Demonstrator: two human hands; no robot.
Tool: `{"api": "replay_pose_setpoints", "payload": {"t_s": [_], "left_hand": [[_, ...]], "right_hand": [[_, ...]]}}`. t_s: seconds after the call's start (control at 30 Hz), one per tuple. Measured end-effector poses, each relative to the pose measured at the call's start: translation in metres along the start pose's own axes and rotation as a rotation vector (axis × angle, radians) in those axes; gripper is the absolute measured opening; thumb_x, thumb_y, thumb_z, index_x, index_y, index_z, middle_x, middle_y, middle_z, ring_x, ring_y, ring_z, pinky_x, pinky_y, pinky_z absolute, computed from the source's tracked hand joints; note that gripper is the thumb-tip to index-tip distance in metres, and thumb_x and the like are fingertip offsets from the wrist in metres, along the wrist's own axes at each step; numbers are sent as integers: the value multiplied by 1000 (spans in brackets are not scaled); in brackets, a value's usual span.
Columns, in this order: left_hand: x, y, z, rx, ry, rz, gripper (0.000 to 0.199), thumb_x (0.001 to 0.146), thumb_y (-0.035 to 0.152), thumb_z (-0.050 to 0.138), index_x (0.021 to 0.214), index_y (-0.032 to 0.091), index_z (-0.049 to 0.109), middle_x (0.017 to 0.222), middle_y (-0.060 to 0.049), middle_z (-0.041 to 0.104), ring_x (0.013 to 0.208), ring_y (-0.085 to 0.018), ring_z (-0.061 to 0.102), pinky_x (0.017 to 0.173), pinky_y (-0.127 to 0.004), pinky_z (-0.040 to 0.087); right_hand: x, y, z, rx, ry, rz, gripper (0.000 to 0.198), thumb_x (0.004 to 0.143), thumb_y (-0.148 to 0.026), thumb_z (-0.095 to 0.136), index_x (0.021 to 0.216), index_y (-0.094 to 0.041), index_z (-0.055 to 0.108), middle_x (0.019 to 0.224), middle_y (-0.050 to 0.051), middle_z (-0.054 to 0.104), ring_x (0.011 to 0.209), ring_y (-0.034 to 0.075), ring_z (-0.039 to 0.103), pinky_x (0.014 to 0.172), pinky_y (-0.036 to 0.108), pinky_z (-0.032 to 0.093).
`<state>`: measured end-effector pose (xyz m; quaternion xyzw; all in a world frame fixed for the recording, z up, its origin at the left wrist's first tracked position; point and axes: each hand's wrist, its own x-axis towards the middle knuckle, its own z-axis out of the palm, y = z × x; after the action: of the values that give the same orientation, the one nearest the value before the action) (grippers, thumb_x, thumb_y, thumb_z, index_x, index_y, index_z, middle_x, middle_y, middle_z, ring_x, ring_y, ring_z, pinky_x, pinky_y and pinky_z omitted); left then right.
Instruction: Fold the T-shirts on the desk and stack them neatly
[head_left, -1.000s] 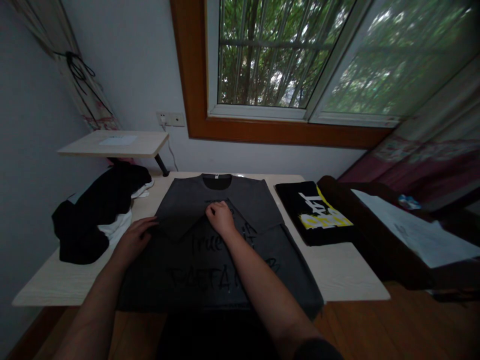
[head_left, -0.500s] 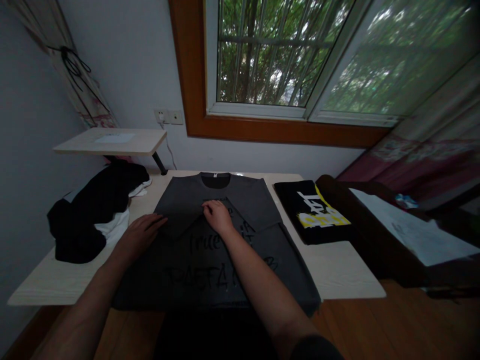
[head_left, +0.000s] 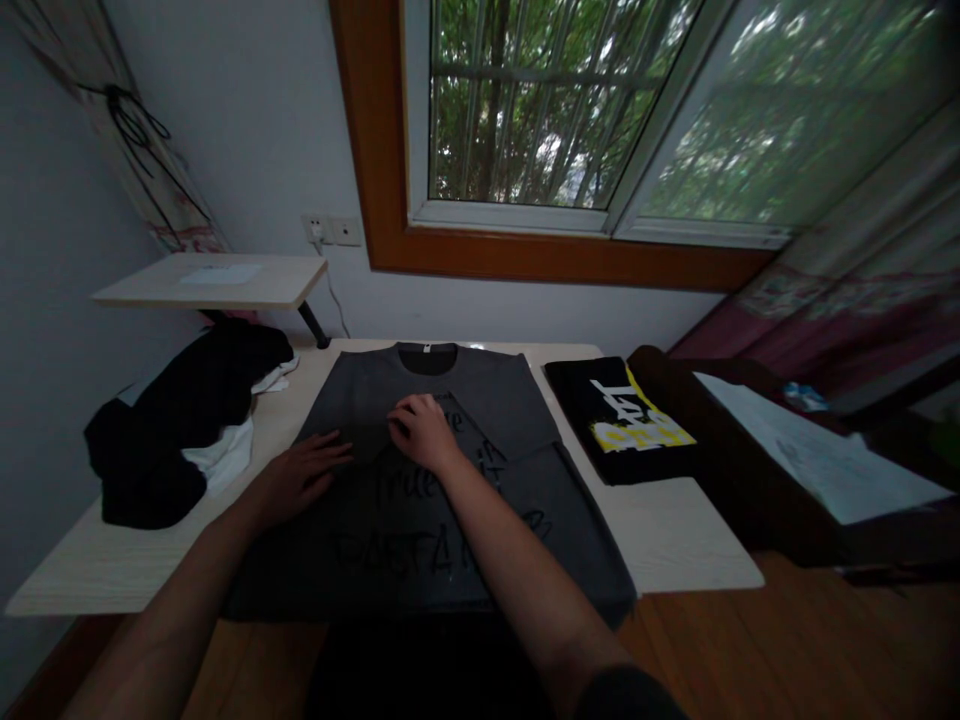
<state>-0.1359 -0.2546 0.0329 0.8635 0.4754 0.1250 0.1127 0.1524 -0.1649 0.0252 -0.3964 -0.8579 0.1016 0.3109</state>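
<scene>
Left hand [head_left: 300, 478]: fingers slightly apart, on the grey T-shirt [head_left: 499, 385]. Right hand [head_left: 424, 432]: fingers curled over its chest; we can't tell if pinching. Shirt's spread on the table [head_left: 675, 540]; we'd press lightly, avoiding creases.

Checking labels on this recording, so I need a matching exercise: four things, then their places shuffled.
Things
1. dark grey fabric T-shirt with black lettering
2. folded black cloth with white-and-yellow print
3. crumpled heap of black and white cloth
4. pale rectangular shelf

Places
A. at the right edge of the pale, wood-grained table
B. raised, with a white sheet on top
C. beneath the left hand and right hand
D. lying on the table's left side

Pairs: 1-C, 2-A, 3-D, 4-B
</scene>
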Motion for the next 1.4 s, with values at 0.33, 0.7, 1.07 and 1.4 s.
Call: {"api": "replay_pose_setpoints", "payload": {"t_s": [0.33, 0.7, 1.07, 1.4], "left_hand": [[57, -11, 18, 55, 64, -208, 62, 103, 49, 32, 154, 17, 46, 164, -10, 39, 153, -24, 33, 126, -46, 28], [155, -61, 28, 286, 100, -448, 71, 102, 48, 27, 157, 5, 35, 168, -19, 27, 157, -30, 21, 127, -49, 20], [179, -76, 27, 255, 134, -555, 73, 101, 54, 25, 160, 12, 32, 170, -15, 20, 159, -31, 16, 124, -61, 18], [172, -66, 24, 279, 233, -496, 63, 100, 41, 31, 154, 12, 43, 168, -14, 30, 157, -30, 21, 127, -55, 17]], "right_hand": [[0, -3, 2, -65, -93, -1, 22, 94, -32, 67, 116, -29, 70, 119, 5, 64, 116, 25, 50, 97, 41, 40], [1, -6, -2, -79, -113, 18, 21, 96, -33, 64, 116, -30, 70, 118, 5, 64, 114, 26, 50, 94, 41, 42], [1, -5, -3, -85, -110, 17, 23, 97, -35, 63, 119, -30, 69, 120, 5, 63, 113, 26, 50, 94, 40, 43], [1, -4, -3, -68, -109, 29, 21, 98, -32, 62, 117, -30, 70, 119, 5, 64, 113, 25, 50, 93, 39, 43]]}}
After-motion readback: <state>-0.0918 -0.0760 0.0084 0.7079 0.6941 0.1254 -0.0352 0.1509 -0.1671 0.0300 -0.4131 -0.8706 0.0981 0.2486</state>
